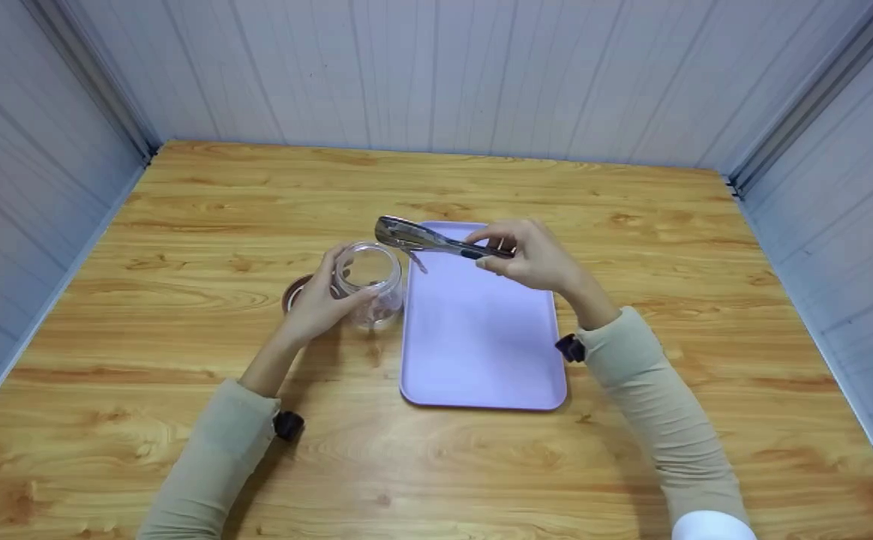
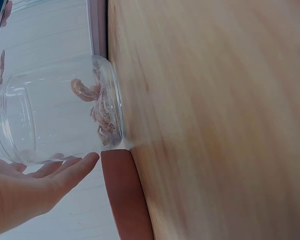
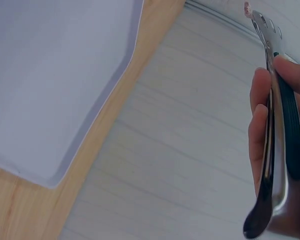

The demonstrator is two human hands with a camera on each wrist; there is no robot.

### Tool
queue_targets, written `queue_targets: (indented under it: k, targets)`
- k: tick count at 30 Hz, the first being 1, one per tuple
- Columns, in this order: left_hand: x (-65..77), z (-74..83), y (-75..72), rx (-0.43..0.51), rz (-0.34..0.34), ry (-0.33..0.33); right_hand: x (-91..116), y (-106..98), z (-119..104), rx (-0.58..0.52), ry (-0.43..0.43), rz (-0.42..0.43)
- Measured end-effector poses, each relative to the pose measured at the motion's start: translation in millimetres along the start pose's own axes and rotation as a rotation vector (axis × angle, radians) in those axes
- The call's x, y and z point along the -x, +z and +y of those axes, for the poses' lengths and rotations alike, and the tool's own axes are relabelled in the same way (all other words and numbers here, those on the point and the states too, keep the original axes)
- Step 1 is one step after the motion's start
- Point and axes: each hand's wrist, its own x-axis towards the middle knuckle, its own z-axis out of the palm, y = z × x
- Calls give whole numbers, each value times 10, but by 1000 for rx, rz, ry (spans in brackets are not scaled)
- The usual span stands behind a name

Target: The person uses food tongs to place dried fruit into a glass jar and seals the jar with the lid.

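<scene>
My left hand [image 1: 320,300] holds a clear jar [image 1: 388,306] standing on the table, thumb at the near side of its rim and fingers round the far left side. Several pale brown, wrinkled pieces [image 2: 102,112] lie at the jar's bottom in the left wrist view. With my right hand [image 1: 532,255] I grip metal tongs [image 1: 440,241] with dark handle grips, held squeezed nearly together. From their tips, close beside the jar's mouth, hangs a thin pinkish-brown strip [image 1: 418,262]. A lilac tray [image 1: 481,345] lies to the jar's right, beneath the tongs.
A reddish-brown lid [image 1: 289,294] lies on the table just left of the jar, partly hidden by my left hand. The wood-grain table [image 1: 631,225] is bounded by pale panelled walls [image 1: 436,75] at the back and both sides.
</scene>
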Motion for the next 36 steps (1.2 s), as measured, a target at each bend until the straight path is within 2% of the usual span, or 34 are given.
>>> queue_targets:
  k: [4, 13, 22, 29, 36]
  targets:
    - [-16, -54, 8, 8, 5, 5, -64, 98, 68, 16, -27, 37]
    - [-2, -39, 3, 10, 11, -1, -150, 283, 33, 52, -125, 141]
    - [-10, -41, 4, -5, 9, -4, -172, 345, 33, 78, -126, 138]
    - [134, 357, -34, 17, -16, -23, -135, 319, 55, 84, -111, 102]
    - [121, 328, -28, 42, -16, -10, -85, 277, 94, 85, -104, 83]
